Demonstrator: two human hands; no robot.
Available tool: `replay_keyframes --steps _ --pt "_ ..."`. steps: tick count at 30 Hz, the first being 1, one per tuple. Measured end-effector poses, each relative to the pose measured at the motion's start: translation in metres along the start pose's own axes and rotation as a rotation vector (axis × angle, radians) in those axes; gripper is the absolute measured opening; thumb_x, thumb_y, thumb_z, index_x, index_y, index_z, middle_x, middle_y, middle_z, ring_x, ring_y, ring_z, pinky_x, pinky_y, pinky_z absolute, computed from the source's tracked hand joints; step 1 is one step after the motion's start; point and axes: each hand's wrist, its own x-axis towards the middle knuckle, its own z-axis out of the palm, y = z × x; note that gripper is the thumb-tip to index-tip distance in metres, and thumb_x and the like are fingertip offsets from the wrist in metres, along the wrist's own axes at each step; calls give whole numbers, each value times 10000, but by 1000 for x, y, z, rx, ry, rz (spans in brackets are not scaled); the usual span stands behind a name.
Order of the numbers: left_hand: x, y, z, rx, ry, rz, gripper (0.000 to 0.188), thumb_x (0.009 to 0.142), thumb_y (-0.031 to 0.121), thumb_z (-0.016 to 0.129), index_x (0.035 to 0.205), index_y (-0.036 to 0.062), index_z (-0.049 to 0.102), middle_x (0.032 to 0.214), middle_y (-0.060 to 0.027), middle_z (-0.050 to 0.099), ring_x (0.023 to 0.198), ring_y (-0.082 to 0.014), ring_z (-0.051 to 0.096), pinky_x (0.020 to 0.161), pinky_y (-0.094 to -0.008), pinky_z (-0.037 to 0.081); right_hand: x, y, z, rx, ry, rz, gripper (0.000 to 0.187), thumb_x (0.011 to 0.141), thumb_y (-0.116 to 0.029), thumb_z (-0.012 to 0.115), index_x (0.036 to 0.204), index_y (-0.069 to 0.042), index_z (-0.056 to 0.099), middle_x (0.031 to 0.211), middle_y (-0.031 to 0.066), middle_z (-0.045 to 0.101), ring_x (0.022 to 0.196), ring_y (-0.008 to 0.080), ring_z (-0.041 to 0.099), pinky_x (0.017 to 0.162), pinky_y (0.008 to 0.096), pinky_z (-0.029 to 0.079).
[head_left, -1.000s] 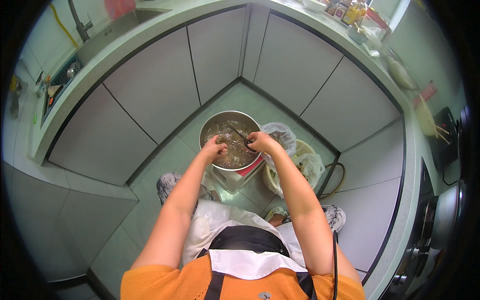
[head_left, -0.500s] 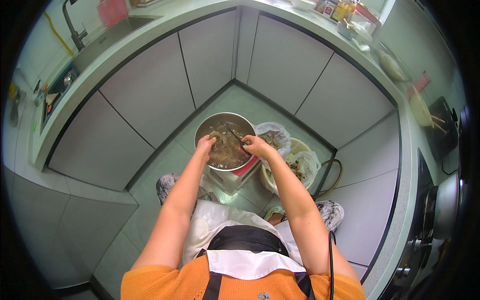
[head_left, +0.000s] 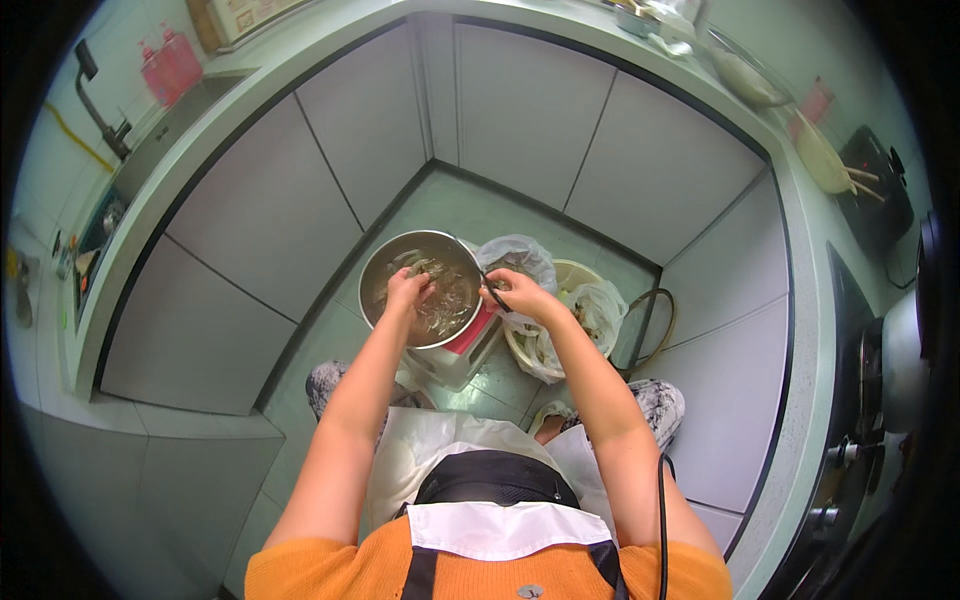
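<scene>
The right fingers drew the scissors back from above the water to the pot's right rim, while the left fingers shifted toward the pot's middle.

Left hand within the rim of the pot, right hand at its right edge.
The left forearm rises from the near side of the pot, its wrist about over the near rim, the fingers bent and angled inward. The right forearm slants in from the pot's right, the elbow slightly bent, the fingers curled in a grip; both arms reach forward and down.
</scene>
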Motion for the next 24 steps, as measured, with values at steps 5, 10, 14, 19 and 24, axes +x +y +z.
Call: replay_keyframes --steps 5,10,14,19,24 --pt "-18 -14 58 -105 -222 -84 175 825 -45 530 996 -16 512 937 -96 568 851 -202 587 750 -279 549 -52 17 -39 -1 157 60 451 798 -349 647 1097 -39 516 771 31 592 654 101 558 648 243 432" --pt "-37 -43 123 -211 -362 -201 178 841 -53 501 1018 -33 487 1001 -116 543 909 -229 568 830 -333 527 -103 57 -62 102 256 95 422 813 -367 631 1085 -63 522 799 34 593 658 94 555 640 236 423" --pt "-33 -78 161 -273 -383 -318 178 847 -51 497 1019 -42 451 997 -112 519 926 -222 549 886 -370 500 -127 90 -70 198 332 112 426 832 -388 612 1091 -62 523 825 48 595 666 102 555 680 242 431" --pt "-40 -99 197 -352 -378 -409 101 862 -39 492 960 -64 484 934 -105 509 873 -211 533 910 -363 497 -136 100 -81 245 364 135 411 829 -364 620 1086 -59 523 804 39 586 670 99 539 666 243 429" --pt "-45 -102 214 -114 -374 -364 120 853 -20 524 959 -46 475 939 -91 521 805 -175 557 844 -316 532 -130 120 -86 296 358 107 402 819 -345 634 1081 -63 518 755 18 572 647 90 514 615 225 412"
